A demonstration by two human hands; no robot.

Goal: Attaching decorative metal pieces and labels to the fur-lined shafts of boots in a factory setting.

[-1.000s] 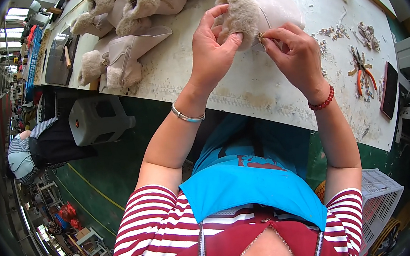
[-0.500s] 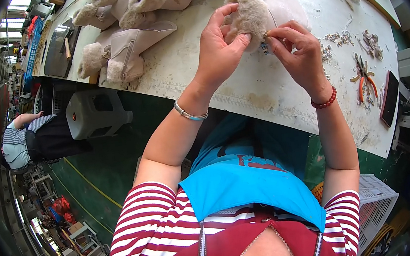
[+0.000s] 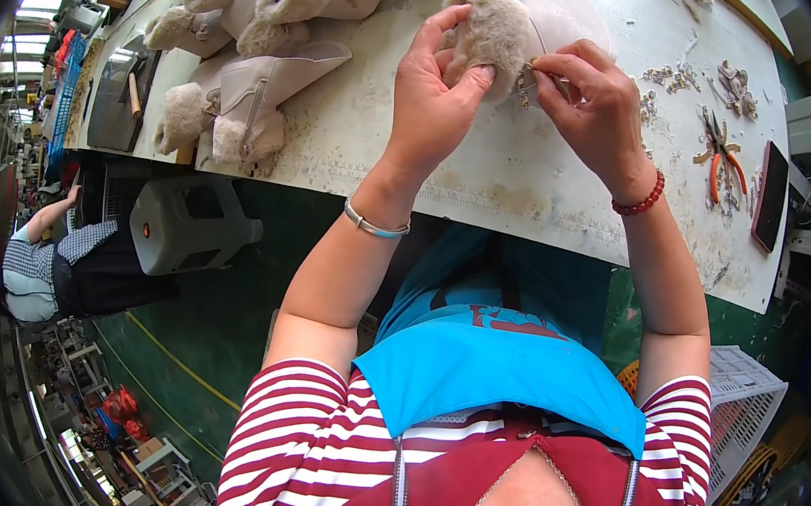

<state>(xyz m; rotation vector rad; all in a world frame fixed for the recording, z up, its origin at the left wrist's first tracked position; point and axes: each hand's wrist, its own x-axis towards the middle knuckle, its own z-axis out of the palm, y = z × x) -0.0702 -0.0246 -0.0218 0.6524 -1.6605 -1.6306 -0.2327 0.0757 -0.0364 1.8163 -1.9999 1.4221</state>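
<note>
A pale boot with a fluffy beige cuff [image 3: 493,34] lies near the table's far middle, its smooth toe [image 3: 570,16] to the right. Round the fluffy cuff my left hand [image 3: 434,102] is closed, thumb on the near side and fingers on the far side. My right hand [image 3: 595,100] pinches thumb and forefinger at the boot's side, on the end of a short beaded chain [image 3: 523,92] that hangs beside the cuff. The fingertips partly hide how the chain meets the boot.
Several similar boots [image 3: 256,101] stand at the table's left. On the right lie loose metal chain pieces [image 3: 672,77], orange-handled pliers [image 3: 720,161] and a phone [image 3: 770,195]. A grey stool [image 3: 187,222], a white crate [image 3: 735,376] and another person [image 3: 37,277] are beyond the table's edge.
My right fingers have shifted very slightly, and the hanging chain has turned a little. My left hand and the boot stay put. The other person's arm has risen.
</note>
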